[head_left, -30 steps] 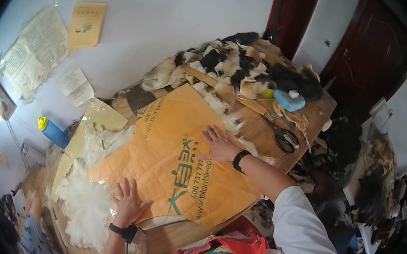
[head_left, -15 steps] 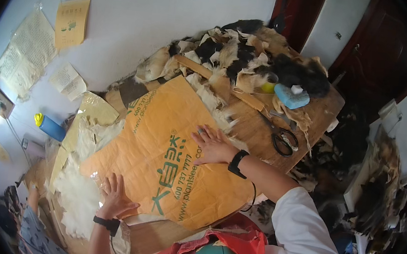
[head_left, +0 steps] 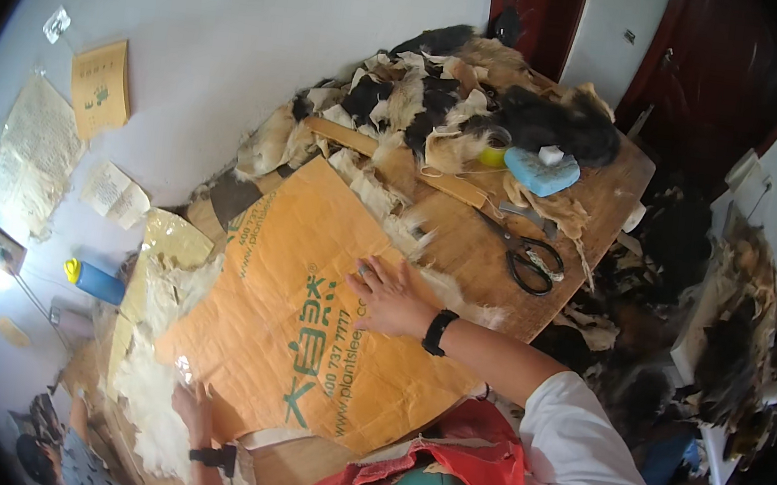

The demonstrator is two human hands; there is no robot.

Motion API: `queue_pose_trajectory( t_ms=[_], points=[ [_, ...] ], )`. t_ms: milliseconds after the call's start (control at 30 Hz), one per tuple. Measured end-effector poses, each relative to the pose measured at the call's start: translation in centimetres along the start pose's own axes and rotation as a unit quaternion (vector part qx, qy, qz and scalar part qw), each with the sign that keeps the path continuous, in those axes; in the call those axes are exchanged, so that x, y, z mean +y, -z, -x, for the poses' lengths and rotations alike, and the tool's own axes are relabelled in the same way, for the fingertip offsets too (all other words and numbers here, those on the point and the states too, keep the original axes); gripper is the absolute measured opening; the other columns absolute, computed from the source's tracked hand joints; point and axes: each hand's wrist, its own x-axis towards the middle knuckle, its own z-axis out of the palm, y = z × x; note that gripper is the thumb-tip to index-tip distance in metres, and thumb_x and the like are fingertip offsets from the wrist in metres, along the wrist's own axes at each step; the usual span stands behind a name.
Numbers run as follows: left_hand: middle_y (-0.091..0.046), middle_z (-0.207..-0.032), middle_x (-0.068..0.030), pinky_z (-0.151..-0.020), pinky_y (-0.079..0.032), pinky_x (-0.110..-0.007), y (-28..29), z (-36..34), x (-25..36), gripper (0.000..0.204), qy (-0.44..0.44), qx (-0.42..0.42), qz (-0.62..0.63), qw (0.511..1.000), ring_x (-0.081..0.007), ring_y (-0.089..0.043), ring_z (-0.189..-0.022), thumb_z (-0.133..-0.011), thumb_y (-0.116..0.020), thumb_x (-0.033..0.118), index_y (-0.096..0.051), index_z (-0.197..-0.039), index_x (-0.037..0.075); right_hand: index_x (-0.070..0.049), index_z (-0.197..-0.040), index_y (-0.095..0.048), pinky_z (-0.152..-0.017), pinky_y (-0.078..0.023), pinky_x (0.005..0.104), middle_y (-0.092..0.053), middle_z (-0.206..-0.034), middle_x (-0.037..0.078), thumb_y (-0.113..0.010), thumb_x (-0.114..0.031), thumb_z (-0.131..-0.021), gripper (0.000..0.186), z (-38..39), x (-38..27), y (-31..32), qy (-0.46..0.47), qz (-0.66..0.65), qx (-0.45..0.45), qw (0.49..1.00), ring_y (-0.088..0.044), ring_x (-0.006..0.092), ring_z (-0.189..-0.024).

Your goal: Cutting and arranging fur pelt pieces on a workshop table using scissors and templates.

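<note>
A large orange sheet [head_left: 276, 325] of creased packing material with green print lies at a slant over pale fur on the wooden table [head_left: 463, 250]. My right hand [head_left: 392, 300] rests flat on its right half, fingers spread, and holds nothing. At the sheet's lower left edge, my left hand [head_left: 193, 416] is turned on its side with fingers drawn together on the edge; some fingertips are hidden. Both wrists wear black bands. White fur [head_left: 145, 397] sticks out from under the sheet on the left, beside my left hand.
Black-handled scissors [head_left: 528, 262] lie on the right of the table, near a blue sponge-like block [head_left: 543, 172] and a yellow tape roll [head_left: 495, 147]. Fur scraps [head_left: 423, 95] pile up behind. A blue bottle [head_left: 96, 281] stands left; another person [head_left: 68, 455] is at lower left.
My left hand has gone from spread fingers on the sheet to a turned, closed grip at its lower left edge. My right hand stays flat on the sheet. The view has shifted slightly.
</note>
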Motion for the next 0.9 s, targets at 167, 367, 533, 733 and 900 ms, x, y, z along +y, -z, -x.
queue_pose_trajectory(
  t_ms=[167,367,533,733,900],
  points=[
    [-0.059,-0.065,-0.0147,-0.058,-0.047,-0.041,-0.2,-0.9,-2.3,0.047,-0.001,0.056,0.024,0.998,-0.0303,-0.057,-0.059,-0.083,-0.071,0.036,-0.058,-0.071,-0.007,-0.008,-0.154,-0.019,-0.111,-0.008,0.0698,-0.011,-0.161,0.018,-0.052,-0.056,-0.090,0.086,0.1,-0.1,-0.2,-0.008,0.024,0.001,1.000,0.000,0.0350,-0.149],
    [-0.052,-0.052,-0.0040,-0.040,-0.036,-0.030,0.0,-1.4,-1.4,0.038,0.122,-0.073,0.300,0.943,-0.0131,-0.047,-0.042,-0.084,-0.071,0.018,-0.055,-0.055,-0.001,-0.008,-0.153,-0.022,-0.109,-0.014,0.0703,-0.015,-0.159,0.018,-0.056,-0.058,-0.088,0.089,-0.2,0.2,-0.9,-0.009,0.044,0.022,0.999,-0.005,0.0362,-0.149],
    [-0.050,-0.052,-0.0014,-0.042,-0.031,-0.030,-2.2,-3.8,-5.8,0.040,0.079,-0.044,0.296,0.951,-0.0103,-0.041,-0.045,-0.083,-0.073,0.019,-0.052,-0.053,0.002,-0.008,-0.153,-0.023,-0.108,-0.016,0.0705,-0.019,-0.158,0.019,-0.058,-0.058,-0.086,0.090,-0.2,0.0,-1.1,-0.013,0.033,0.032,0.999,-0.008,0.0364,-0.148],
    [-0.048,-0.050,-0.0002,-0.033,-0.025,-0.029,-3.1,-4.7,-8.3,0.038,0.056,-0.027,0.279,0.958,-0.0098,-0.038,-0.036,-0.088,-0.070,0.021,-0.053,-0.058,0.005,-0.008,-0.152,-0.025,-0.108,-0.017,0.0706,-0.019,-0.158,0.019,-0.060,-0.057,-0.086,0.089,-0.3,-0.6,-0.8,-0.007,0.019,0.041,0.999,-0.009,0.0361,-0.148],
    [-0.046,-0.050,-0.0002,-0.041,-0.028,-0.030,-2.4,-3.1,-4.5,0.043,0.048,-0.004,0.255,0.966,-0.0099,-0.038,-0.044,-0.084,-0.071,0.019,-0.049,-0.051,0.003,-0.008,-0.153,-0.022,-0.108,-0.014,0.0717,-0.016,-0.159,0.019,-0.059,-0.055,-0.087,0.089,0.0,-0.2,-0.4,-0.022,0.018,0.019,0.999,-0.007,0.0364,-0.148]
  ],
)
